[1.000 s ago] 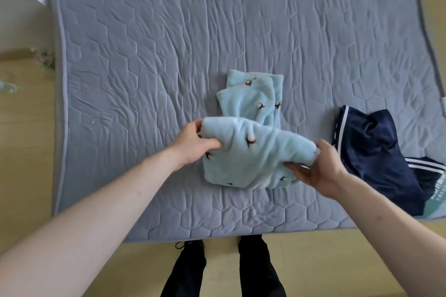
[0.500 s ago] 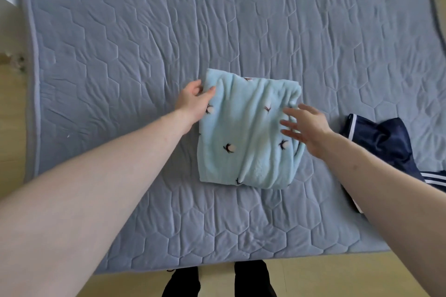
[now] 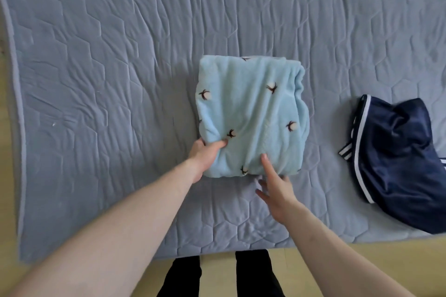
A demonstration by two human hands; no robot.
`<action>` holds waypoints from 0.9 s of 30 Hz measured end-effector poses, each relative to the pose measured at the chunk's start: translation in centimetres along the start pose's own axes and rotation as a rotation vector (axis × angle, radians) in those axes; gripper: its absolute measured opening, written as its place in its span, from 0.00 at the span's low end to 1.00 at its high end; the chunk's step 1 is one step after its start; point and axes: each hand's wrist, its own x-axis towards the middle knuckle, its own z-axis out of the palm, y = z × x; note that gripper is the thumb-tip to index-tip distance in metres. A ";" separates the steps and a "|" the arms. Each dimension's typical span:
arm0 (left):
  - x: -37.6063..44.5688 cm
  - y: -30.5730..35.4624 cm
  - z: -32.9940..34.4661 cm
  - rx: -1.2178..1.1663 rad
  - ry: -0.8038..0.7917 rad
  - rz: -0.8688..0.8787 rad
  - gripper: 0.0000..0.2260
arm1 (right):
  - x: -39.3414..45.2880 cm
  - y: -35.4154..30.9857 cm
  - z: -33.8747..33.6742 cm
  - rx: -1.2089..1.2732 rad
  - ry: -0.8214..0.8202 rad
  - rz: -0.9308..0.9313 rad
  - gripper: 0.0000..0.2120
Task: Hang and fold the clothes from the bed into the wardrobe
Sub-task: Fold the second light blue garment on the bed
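Observation:
A light blue fleece garment [image 3: 251, 113] with small dark and white prints lies folded into a thick rectangle in the middle of the grey quilted bed [image 3: 120, 67]. My left hand [image 3: 205, 155] grips its near left corner, thumb on top and fingers tucked under the fabric. My right hand [image 3: 274, 183] is at the near edge, one finger resting on the top of the fold and the others spread along the bed just below it.
A crumpled navy blue garment [image 3: 398, 159] with white stripes lies on the bed to the right. The bed's front edge runs just ahead of my dark trouser legs [image 3: 183, 277], with yellow floor [image 3: 217, 272] below and at the far left.
The blue garment was folded over and laid flat. Both hands have moved from its sides down to its near edge, and the camera has come closer to the bed.

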 end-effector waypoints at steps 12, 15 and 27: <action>-11.9 -1.0 3.1 0.698 -0.537 0.088 0.22 | 1.0 -5.3 -8.3 -0.199 0.182 -0.259 0.23; -5.2 3.6 1.1 0.612 0.134 0.360 0.24 | 2.1 -4.8 -9.3 -0.253 0.145 -0.270 0.29; -5.2 2.9 -1.0 0.459 -0.084 0.198 0.31 | -2.3 -2.7 -9.1 -0.183 0.013 -0.245 0.25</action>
